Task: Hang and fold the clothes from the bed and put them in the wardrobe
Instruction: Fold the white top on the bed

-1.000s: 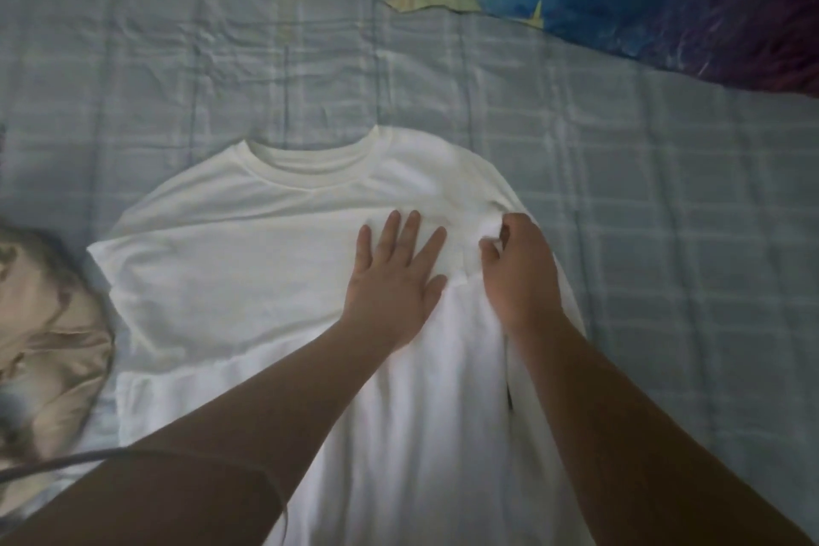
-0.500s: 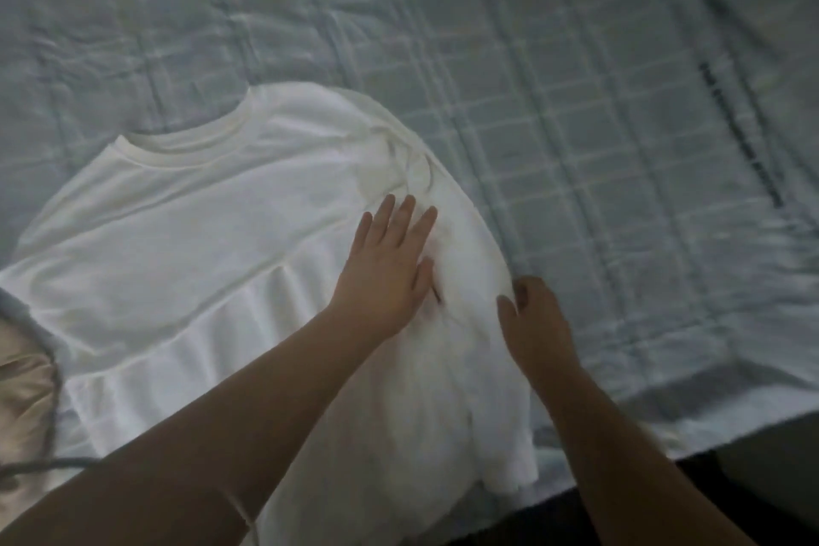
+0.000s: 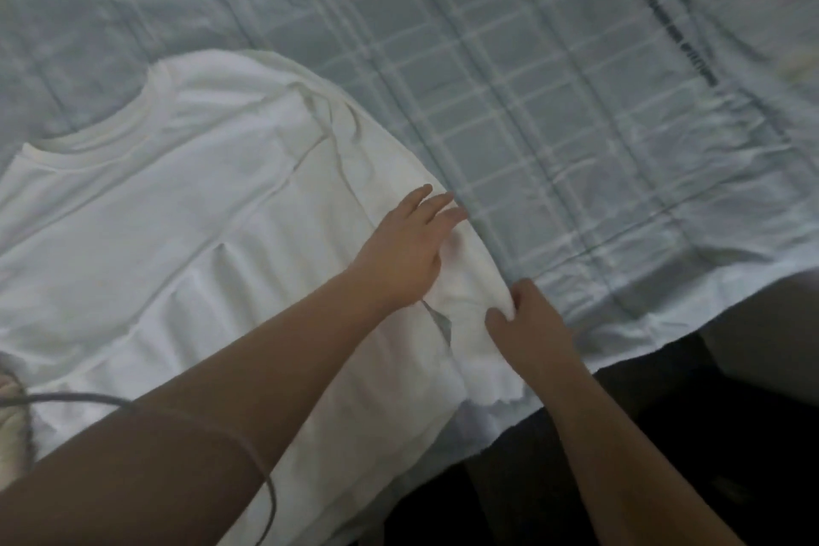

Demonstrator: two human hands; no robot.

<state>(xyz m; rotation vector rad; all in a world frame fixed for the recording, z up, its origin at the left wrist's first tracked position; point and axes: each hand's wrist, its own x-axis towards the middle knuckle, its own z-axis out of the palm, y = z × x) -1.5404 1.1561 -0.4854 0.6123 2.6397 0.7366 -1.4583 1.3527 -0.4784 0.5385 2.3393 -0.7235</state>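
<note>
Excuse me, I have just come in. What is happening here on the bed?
A person is folding a white T-shirt that lies spread out on the bed's checked blue sheet. The left hand lies flat, fingers straight, on one side of the shirt, near its edge. The right hand pinches the cloth of that same side lower down, toward the hem. The folding looks only partly done, and no wardrobe is in view.
</note>
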